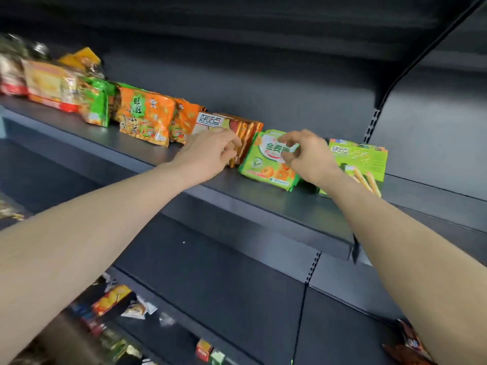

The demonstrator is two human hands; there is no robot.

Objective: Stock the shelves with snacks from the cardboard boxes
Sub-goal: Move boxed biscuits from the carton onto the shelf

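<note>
Both my arms reach up to a dark grey shelf (263, 201). My left hand (210, 154) has its fingers curled around the end of a row of orange snack boxes (245, 129) standing on edge. My right hand (308, 156) pinches the top of a green biscuit pack (263, 164) that leans tilted against those boxes. Right of it stands a green box of stick biscuits (366, 159), partly hidden behind my right wrist.
Orange and green snack bags (145, 117) and further packets (47, 83) line the shelf to the left. Lower shelves hold loose packets at bottom left (113, 299) and a brown packet at bottom right (408, 346). A slotted upright (371, 125) stands at the shelf's right.
</note>
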